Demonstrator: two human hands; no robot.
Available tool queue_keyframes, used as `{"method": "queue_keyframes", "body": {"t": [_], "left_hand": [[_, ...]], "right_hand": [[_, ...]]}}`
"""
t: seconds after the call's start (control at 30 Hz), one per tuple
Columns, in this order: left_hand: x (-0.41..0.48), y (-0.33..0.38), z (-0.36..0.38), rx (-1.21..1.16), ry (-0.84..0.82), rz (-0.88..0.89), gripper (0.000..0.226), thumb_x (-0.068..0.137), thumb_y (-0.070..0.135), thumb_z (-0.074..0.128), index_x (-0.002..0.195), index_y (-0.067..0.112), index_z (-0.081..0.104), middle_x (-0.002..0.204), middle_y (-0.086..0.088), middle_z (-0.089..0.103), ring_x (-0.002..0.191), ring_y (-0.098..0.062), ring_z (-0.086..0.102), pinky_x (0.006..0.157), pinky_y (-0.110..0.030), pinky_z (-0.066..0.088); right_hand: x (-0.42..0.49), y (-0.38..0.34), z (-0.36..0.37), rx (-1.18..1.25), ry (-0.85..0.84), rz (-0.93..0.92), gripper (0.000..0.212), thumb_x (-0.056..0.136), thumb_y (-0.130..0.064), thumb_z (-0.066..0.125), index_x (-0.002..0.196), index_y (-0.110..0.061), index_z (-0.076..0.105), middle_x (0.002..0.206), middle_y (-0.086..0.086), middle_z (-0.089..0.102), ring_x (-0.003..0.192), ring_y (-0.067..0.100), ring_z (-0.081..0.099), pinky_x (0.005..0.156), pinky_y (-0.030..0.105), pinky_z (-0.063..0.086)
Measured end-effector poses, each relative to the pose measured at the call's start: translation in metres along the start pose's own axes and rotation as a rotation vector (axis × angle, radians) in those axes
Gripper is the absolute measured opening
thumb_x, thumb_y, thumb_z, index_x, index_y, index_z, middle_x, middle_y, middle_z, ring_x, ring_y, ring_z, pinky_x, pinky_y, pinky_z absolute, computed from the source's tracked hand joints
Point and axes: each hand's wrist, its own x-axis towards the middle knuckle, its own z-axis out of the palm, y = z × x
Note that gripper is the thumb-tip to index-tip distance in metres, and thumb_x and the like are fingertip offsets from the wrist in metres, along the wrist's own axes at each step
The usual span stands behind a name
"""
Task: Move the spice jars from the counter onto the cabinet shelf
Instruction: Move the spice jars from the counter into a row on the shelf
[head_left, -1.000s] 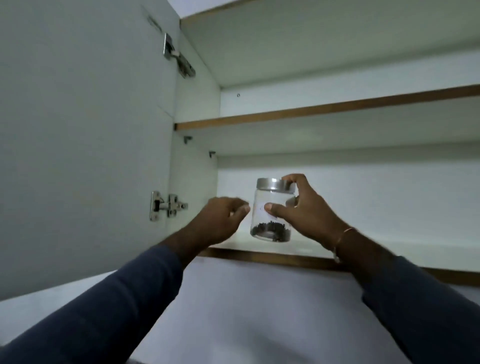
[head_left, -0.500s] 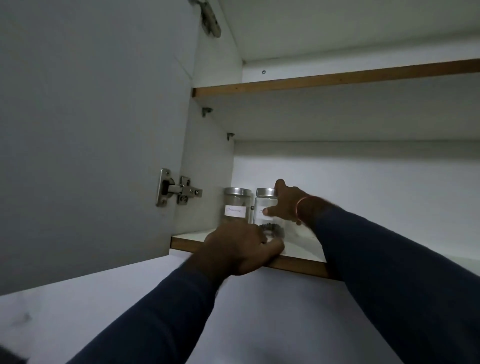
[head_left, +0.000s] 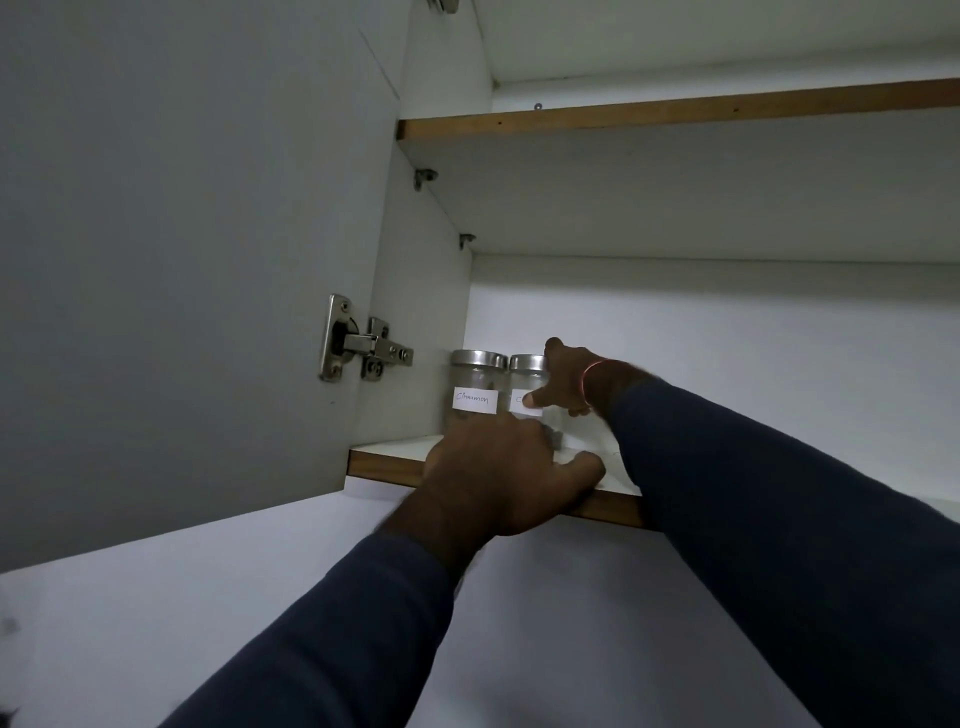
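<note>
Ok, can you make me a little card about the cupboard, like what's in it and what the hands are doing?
Place: lower shelf, back left corner; cupboard door open
Jars: two, upright, side by side, metal lids
Cinnamon jar: left one, handwritten label
Second jar: label mostly covered
Right hand: holds the second jar, thumb on its label
Left hand: rests on the shelf's front edge, fingers hidden
</note>
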Motion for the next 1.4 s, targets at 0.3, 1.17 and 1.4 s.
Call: {"method": "queue_keyframes", "body": {"t": [0.3, 1.17, 1.4], "left_hand": [[-0.006, 0.002, -0.002, -0.029, 0.170, 0.006, 0.046, 0.077, 0.054, 0.036, 0.044, 0.023, 0.028, 0.044, 0.010, 0.030, 0.044, -0.006, 0.031, 0.047, -0.022, 0.022], [-0.425, 0.291, 0.114, -0.874, -0.761, -0.116, 0.019, 0.090, 0.019, 0.061, 0.077, 0.013, 0.074, 0.072, -0.008, 0.071, 0.069, -0.019, 0.068, 0.063, -0.029, 0.049], [-0.548, 0.335, 0.120, -1.060, -1.251, -0.371, 0.016, 0.094, 0.025, 0.058, 0.103, 0.028, 0.071, 0.088, 0.018, 0.068, 0.079, 0.015, 0.062, 0.067, -0.003, 0.044]], "right_hand": [[-0.041, -0.006, -0.019, 0.132, 0.111, -0.005, 0.094, 0.090, -0.034, 0.065, 0.155, -0.014, 0.000, 0.145, 0.019, 0.046, 0.127, 0.035, 0.050, 0.102, 0.037, 0.042], [-0.708, 0.113, 0.192, 0.615, -0.256, 0.647, 0.024, 0.094, -0.020, 0.062, 0.116, -0.015, 0.068, 0.111, -0.009, 0.068, 0.092, -0.020, 0.055, 0.080, -0.010, 0.028], [-0.814, 0.149, 0.221, 0.435, -0.202, 1.075, 0.045, 0.084, -0.017, 0.073, 0.127, -0.016, 0.060, 0.129, 0.002, 0.060, 0.123, 0.017, 0.054, 0.104, 0.028, 0.041]]}}
